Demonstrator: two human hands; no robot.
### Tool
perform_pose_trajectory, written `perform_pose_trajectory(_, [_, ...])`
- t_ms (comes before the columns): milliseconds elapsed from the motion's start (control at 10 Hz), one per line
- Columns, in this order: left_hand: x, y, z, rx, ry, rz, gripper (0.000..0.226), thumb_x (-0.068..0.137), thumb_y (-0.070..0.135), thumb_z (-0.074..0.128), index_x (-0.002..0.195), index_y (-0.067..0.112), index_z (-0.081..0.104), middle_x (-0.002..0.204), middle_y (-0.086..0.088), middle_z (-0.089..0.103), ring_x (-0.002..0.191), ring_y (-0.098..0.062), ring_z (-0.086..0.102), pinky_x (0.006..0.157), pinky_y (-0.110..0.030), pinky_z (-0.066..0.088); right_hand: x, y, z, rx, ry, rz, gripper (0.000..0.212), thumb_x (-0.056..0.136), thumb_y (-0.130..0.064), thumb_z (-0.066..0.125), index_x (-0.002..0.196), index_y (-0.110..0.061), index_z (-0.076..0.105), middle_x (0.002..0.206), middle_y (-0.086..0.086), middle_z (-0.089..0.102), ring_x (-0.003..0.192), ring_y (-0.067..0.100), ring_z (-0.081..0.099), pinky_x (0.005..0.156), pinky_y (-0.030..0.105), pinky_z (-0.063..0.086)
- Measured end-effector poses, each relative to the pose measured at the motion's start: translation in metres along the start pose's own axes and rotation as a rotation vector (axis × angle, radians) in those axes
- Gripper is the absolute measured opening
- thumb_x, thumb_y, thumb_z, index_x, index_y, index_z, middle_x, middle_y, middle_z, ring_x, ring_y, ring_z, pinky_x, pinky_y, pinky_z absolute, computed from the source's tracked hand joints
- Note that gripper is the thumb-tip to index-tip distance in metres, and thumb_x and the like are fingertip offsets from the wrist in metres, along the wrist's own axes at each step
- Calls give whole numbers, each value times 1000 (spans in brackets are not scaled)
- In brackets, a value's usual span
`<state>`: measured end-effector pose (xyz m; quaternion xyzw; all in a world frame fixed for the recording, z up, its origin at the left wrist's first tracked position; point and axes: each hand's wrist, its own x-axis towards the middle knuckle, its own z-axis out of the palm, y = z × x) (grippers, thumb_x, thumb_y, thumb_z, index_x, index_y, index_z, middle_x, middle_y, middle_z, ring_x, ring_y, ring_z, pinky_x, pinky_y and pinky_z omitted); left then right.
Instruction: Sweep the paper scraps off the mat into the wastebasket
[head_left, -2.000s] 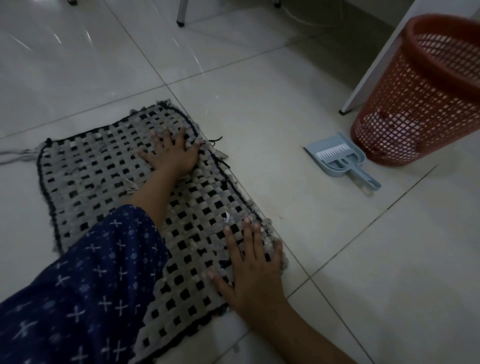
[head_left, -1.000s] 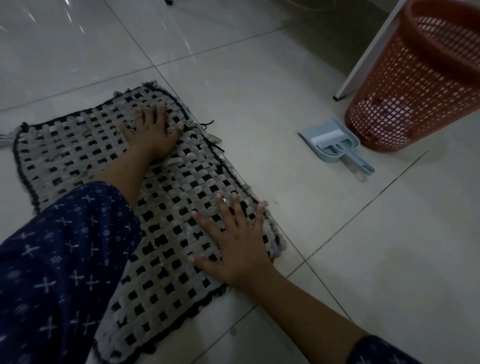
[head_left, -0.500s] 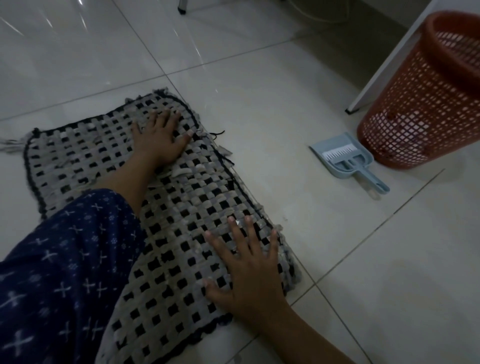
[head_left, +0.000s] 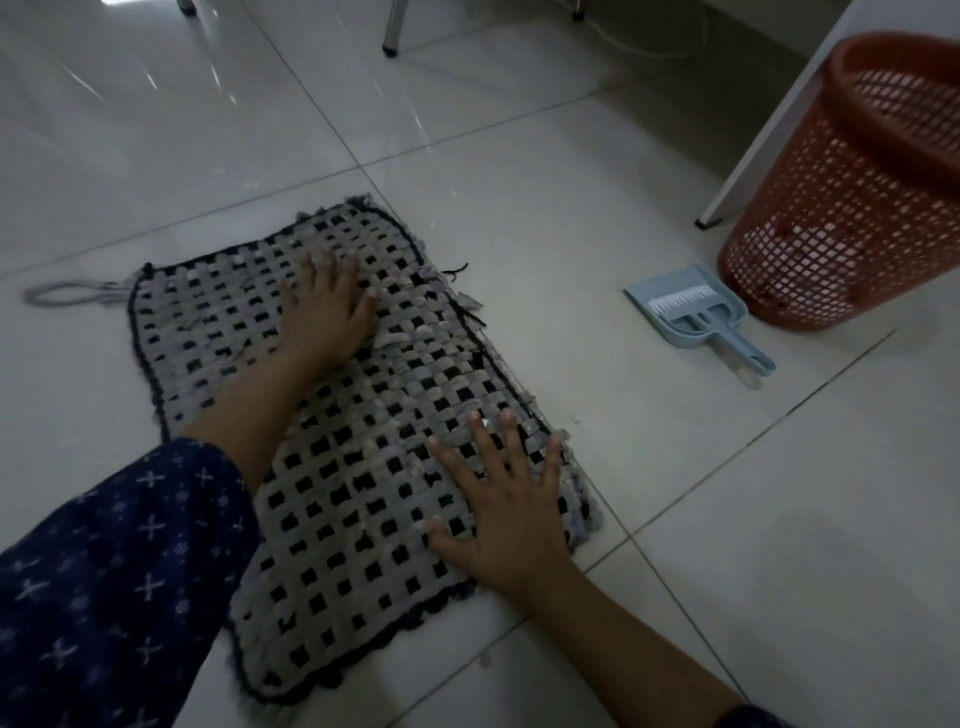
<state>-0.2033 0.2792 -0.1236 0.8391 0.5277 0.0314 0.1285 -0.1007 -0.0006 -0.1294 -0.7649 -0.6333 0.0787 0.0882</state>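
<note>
A grey and black woven mat lies on the white tiled floor. My left hand rests flat on its far part, fingers spread, holding nothing. My right hand presses flat on the near right corner, fingers apart. A tiny white paper scrap shows between the right hand's fingertips. An orange mesh wastebasket stands at the right, with pale scraps visible through its lower wall. A light blue dustpan with a small brush in it lies on the floor between mat and basket.
A white panel's edge stands behind the wastebasket. Metal furniture legs and a pale cable are at the top. A grey cord loop trails from the mat's far left corner. Bare tiles lie between mat and dustpan.
Both hands stay flat on the mat with small shifts of position. The view has swung about and now sits a little higher; the mat, dustpan and basket keep their places.
</note>
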Motion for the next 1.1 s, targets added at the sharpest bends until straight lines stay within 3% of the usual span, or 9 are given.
perform_pose_trajectory(300, [-28,-16,-6,57,-181,-55,68,87,69,14,146,41,-2,159,3,-11,143,-28,-19,109,-59,-14,-5,1,-2,-27,-35,-176,60,90,-60,27,147,-48,11,161,-4,14,149,29,2,110,61,-5])
perform_pose_trajectory(500, [-18,-12,-14,91,-239,-104,68,87,68,16,147,40,2,160,2,-5,145,-30,-11,110,-62,-5,-9,4,-6,-17,-107,-180,62,88,-64,19,146,-50,6,161,-7,9,149,26,-6,111,60,-8])
perform_pose_trajectory(600, [-30,7,-25,63,-160,-111,58,93,54,23,144,26,26,153,-10,28,138,-34,26,108,-55,23,-7,4,-12,20,-180,-190,67,82,-70,3,146,-50,3,162,-8,-1,148,23,-16,110,56,-18])
perform_pose_trajectory(700, [-53,30,-32,-4,-36,-12,50,95,40,30,139,17,37,138,-17,47,121,-33,47,97,-44,40,-6,7,-22,75,-211,-224,72,80,-69,-2,148,-46,4,162,-7,1,147,16,-15,111,49,-18])
perform_pose_trajectory(800, [-79,77,-43,-28,80,216,54,97,32,32,148,14,20,150,-16,33,133,-32,37,104,-43,36,1,20,-45,46,54,-192,68,93,-56,2,150,-24,24,158,4,24,147,18,16,114,43,5])
perform_pose_trajectory(900, [-82,126,-60,-67,189,304,61,98,33,30,149,12,6,157,-14,16,143,-29,19,113,-43,24,3,40,-80,31,265,-79,61,98,-46,19,149,-12,28,157,9,27,146,21,20,114,41,13])
perform_pose_trajectory(1000, [-91,230,-89,-133,363,441,66,96,41,25,148,7,3,157,-13,7,146,-27,5,117,-40,8,3,89,-151,-31,484,105,71,90,-36,43,150,-9,17,158,13,19,147,23,14,116,41,14])
perform_pose_trajectory(1100, [-99,296,-113,-130,396,551,68,94,43,23,148,6,5,157,-13,6,145,-26,1,118,-40,5,-2,127,-200,-46,561,209,79,89,-36,44,151,-11,4,159,15,15,147,24,12,117,42,13])
